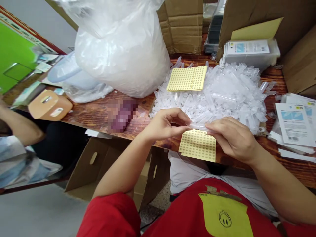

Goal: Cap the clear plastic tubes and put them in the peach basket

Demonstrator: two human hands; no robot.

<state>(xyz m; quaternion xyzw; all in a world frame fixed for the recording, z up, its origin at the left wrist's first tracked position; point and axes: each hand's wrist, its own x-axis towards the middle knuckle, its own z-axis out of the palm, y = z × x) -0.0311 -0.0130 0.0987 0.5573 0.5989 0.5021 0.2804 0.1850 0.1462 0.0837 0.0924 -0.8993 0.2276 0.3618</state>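
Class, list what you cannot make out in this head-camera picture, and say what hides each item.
- Blurred patch on the table: pixelated.
- Tube ends: covered by left hand and right hand.
- Print on leaflets: too small, cut by right edge.
- Bag contents: cloudy plastic.

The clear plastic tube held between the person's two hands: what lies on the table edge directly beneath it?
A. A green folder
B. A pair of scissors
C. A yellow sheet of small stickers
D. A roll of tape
C: in the head view, the clear plastic tube spans the left hand and right hand, and a yellow sticker sheet lies right below it on the table.
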